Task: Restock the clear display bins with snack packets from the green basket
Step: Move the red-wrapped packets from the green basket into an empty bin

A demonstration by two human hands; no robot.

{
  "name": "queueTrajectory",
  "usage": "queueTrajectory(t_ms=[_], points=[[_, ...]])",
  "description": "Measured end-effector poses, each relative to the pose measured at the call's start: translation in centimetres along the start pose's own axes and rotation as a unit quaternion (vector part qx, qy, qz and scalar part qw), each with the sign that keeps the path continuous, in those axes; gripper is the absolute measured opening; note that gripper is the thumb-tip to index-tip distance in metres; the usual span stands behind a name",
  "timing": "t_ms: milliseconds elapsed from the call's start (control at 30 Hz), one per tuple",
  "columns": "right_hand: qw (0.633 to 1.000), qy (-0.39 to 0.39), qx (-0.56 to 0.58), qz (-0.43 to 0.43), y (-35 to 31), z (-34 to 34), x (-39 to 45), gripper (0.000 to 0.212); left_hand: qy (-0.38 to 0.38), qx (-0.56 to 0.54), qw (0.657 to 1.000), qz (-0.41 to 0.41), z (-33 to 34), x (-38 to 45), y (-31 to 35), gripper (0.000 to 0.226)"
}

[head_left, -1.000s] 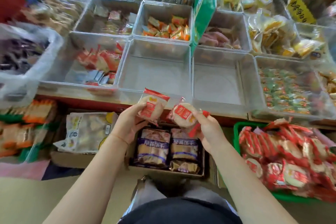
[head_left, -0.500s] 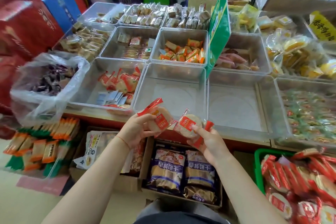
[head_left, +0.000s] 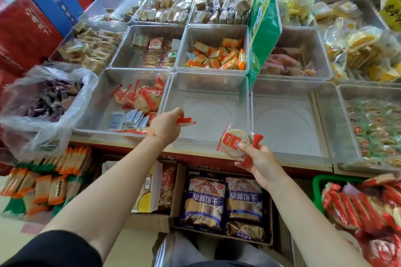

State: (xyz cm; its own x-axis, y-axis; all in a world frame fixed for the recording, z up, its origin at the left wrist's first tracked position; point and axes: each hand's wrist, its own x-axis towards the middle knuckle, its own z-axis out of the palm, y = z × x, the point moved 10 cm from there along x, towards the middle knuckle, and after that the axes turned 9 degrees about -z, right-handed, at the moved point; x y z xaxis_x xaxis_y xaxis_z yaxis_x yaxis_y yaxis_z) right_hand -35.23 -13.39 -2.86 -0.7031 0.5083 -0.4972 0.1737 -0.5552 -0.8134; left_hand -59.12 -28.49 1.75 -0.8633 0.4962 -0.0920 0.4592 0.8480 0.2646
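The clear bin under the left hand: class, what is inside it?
The clear bin shows only its bare floor; the left hand, holding a red-edged packet, covers a near corner.

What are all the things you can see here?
Clear bins: many, in rows on the counter; two front ones bare.
Red packets: several, front-left bin.
Orange packets: a pile, middle bin.
Green sign: one, upright between bins.
Plastic bag: one, clear, far left, dark snacks inside.
Green basket: one, lower right, heaped with red packets.
Purple packs: three, in a box under the counter.
Left hand: holds a red packet at the front-left bin's edge.
Right hand: holds a round cracker packet.
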Motion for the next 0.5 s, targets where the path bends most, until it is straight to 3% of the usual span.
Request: queueTrajectory(t_ms=[167, 267, 367, 500], points=[[0.996, 0.036, -0.064, -0.042, 0.1, 2.4, 2.3, 0.017, -0.164, 0.107, 0.98, 0.027, 7.4, 1.9, -2.4, 0.022], [0.979, 0.06, -0.181, -0.076, -0.3, 4.9, 4.0, 0.021, -0.212, 0.163, 0.957, 0.114, 9.0, 1.9, -1.8, 0.028], [0.925, 0.072, -0.35, -0.13, -1.4, 7.7, 6.4, 0.032, -0.228, 0.174, 0.941, 0.18, 9.0, 0.9, -1.6, 0.039], [0.819, 0.034, -0.538, -0.195, -1.9, 12.4, 9.5, 0.03, -0.194, 0.147, 0.94, 0.239, 8.7, -0.2, -2.8, 0.07]])
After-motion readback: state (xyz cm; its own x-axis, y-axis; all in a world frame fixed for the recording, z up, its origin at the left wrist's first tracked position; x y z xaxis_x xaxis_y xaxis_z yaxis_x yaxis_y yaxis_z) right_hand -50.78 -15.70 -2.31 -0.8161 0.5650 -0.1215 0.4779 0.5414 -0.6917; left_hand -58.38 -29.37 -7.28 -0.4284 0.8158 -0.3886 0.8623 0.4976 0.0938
